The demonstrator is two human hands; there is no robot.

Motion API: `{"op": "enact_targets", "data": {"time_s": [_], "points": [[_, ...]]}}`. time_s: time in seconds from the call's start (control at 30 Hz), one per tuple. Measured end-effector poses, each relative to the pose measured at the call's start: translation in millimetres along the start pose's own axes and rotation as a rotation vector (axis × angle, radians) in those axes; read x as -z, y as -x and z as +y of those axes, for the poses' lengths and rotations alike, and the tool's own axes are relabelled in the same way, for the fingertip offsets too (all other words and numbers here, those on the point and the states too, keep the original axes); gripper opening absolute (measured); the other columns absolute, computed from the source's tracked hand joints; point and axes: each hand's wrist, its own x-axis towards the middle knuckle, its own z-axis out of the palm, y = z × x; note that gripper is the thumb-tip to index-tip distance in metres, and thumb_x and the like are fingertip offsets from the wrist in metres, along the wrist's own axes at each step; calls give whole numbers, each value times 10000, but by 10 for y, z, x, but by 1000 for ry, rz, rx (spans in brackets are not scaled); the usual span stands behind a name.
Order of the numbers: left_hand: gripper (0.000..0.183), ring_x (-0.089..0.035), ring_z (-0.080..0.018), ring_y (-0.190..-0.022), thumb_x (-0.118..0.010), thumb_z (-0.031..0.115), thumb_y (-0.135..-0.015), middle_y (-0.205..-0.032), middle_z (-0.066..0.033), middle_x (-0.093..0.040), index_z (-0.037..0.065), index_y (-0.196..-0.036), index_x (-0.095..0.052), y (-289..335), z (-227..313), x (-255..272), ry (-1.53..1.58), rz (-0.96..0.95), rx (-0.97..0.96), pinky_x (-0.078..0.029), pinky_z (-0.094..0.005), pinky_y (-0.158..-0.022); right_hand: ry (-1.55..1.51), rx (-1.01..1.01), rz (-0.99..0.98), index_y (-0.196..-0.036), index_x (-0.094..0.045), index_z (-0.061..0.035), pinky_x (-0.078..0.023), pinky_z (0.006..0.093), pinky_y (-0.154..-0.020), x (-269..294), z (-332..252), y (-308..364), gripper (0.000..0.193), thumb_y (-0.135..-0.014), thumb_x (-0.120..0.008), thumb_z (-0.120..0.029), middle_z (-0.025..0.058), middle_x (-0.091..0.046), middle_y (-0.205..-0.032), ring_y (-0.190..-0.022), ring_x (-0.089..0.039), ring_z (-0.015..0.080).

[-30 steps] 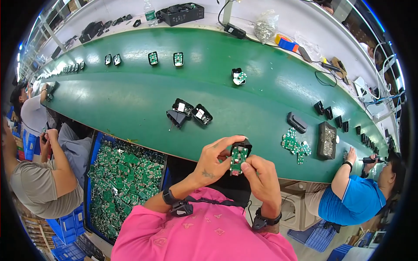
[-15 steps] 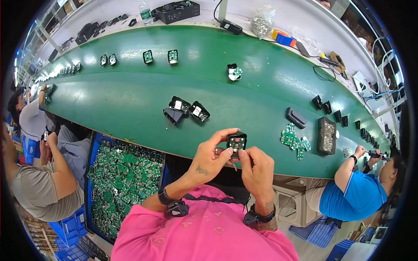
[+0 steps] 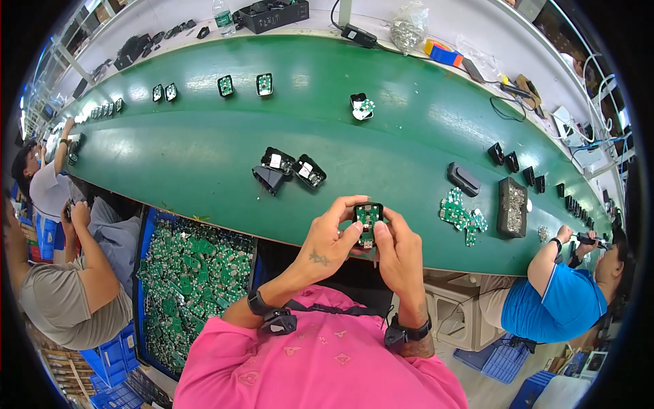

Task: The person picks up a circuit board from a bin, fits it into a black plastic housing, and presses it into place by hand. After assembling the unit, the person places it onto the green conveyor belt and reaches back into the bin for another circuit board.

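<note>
A small black plastic housing (image 3: 379,206) is held between my two hands over the table's near edge, with a green circuit board (image 3: 368,217) seated inside it. My left hand (image 3: 325,240) grips the housing from the left, its thumb on the board's lower left. From the right my right hand (image 3: 400,251) wraps the housing, its thumb pressing on the lower right of the board. Ahead and to the left lie several black housings (image 3: 310,172) with white labels inside. Loose green circuit boards (image 3: 463,216) are piled to the right.
A black tray of small metal parts (image 3: 512,211) and a dark case (image 3: 464,179) stand right on the green table (image 3: 204,150). Below left is a blue bin (image 3: 143,286) full of boards. Filled housings (image 3: 264,84) line the far side. Co-workers sit left and right.
My right hand has gone from pinching at the housing's lower right to holding its right side, thumb on the board. Reddish patches on the board now look green. The view has shifted slightly.
</note>
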Motion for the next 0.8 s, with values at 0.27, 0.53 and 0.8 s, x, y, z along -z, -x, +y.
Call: {"op": "enact_targets", "data": {"time_s": [0.27,0.53,0.8], "points": [[426,-706,-192,-712,-455,40,-994,-1113,-149,-619,22,-1413,-380,-42,70,129,93,-91,193,-590,-263,-610,75,171,15,-1307,-567,8,-508,366,-610,-130,110,-102,361,-988,-554,-163,192,-671,-807,-667,-678,269],[443,-712,-197,-684,-466,26,-972,-1068,-192,-640,-30,-1406,-396,-39,57,130,-75,-31,40,-585,-303,-576,33,119,-41,-1346,-569,-6,-530,306,-683,-167,59,-166,383,-973,-547,-92,128,-693,-880,-742,-628,119],[444,-701,-178,-675,-485,60,-947,-998,-134,-666,-21,-1383,-468,-626,135,491,-279,-89,-57,-582,-290,-587,-127,-8,-40,-1403,-534,-26,-489,237,-599,-424,272,-696,413,-1002,-539,-126,41,-657,-842,-683,-556,67]]}}
